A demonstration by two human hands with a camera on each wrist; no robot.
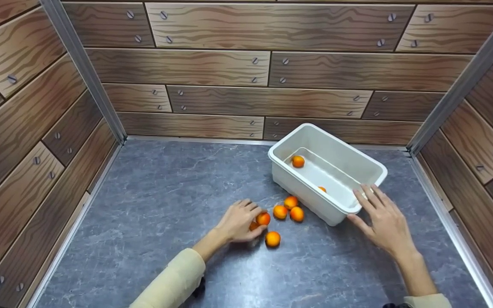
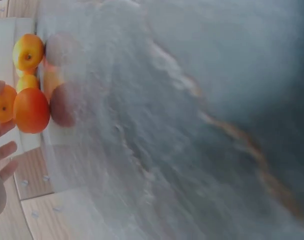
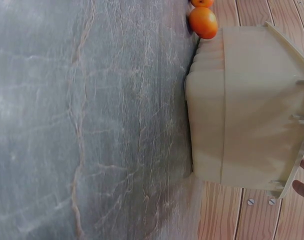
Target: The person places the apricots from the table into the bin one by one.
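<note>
My left hand (image 1: 241,220) is low over the floor panel, its fingers and thumb curled round a small orange (image 1: 263,218). A second orange (image 1: 253,226) shows partly under that hand, mostly hidden by it. Just beside the thumb lies a loose orange (image 1: 273,239). Several more, such as this orange (image 1: 280,211), cluster between the left hand and the white plastic bin (image 1: 307,194). Inside the bin are two oranges, one orange (image 1: 298,161) at the far left end and another mostly behind the near wall. My right hand (image 1: 385,224) rests at the bin's near right corner, fingers extended over its rim.
The grey marbled floor panel (image 1: 165,192) is bounded by wood-patterned walls at the back (image 1: 212,100), left and right. Metal strips (image 1: 452,226) run along the floor edges. The bin stands at an angle near the back wall.
</note>
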